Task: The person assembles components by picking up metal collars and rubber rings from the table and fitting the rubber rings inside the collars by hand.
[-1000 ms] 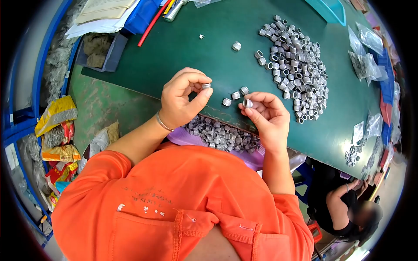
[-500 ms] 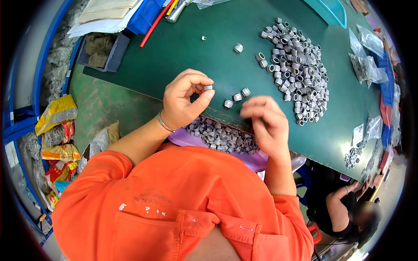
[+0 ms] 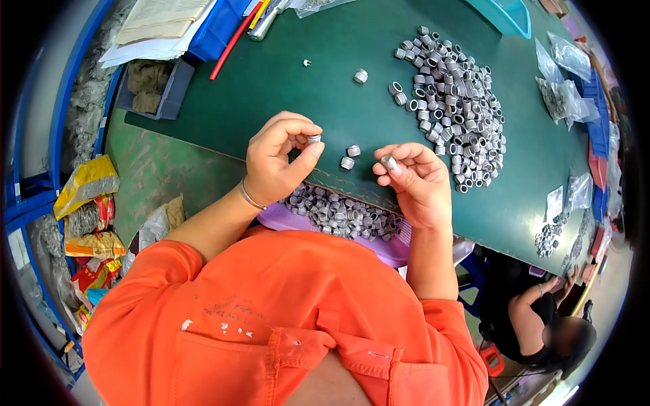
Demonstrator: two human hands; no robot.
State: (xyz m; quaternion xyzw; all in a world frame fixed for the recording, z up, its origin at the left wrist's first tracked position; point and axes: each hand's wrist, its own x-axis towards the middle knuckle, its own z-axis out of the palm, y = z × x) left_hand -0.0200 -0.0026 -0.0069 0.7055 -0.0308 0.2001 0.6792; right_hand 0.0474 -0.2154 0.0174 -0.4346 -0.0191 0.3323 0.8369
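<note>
Between thumb and forefinger, my left hand (image 3: 283, 150) pinches a small grey metal ring (image 3: 314, 139) above the near edge of the green table. My right hand (image 3: 418, 177) holds another grey ring (image 3: 388, 162) at its fingertips. Two loose rings (image 3: 350, 157) lie on the table between my hands, and a single one (image 3: 361, 76) sits farther back. Beyond my right hand spreads a large pile of the same rings (image 3: 460, 101). Below the table edge, in front of my body, a purple basket (image 3: 274, 218) holds many more rings.
Back left are a grey bin (image 3: 172, 91) with cloths, a blue box, papers and a red stick (image 3: 235, 40). A turquoise tray (image 3: 518, 20) stands at the back. Plastic bags (image 3: 569, 98) lie at the right. Another person (image 3: 531, 318) sits at the lower right.
My right hand was blurred and now shows a ring at its fingertips. One of the three loose rings between my hands has left the table. My left hand still pinches its ring.
</note>
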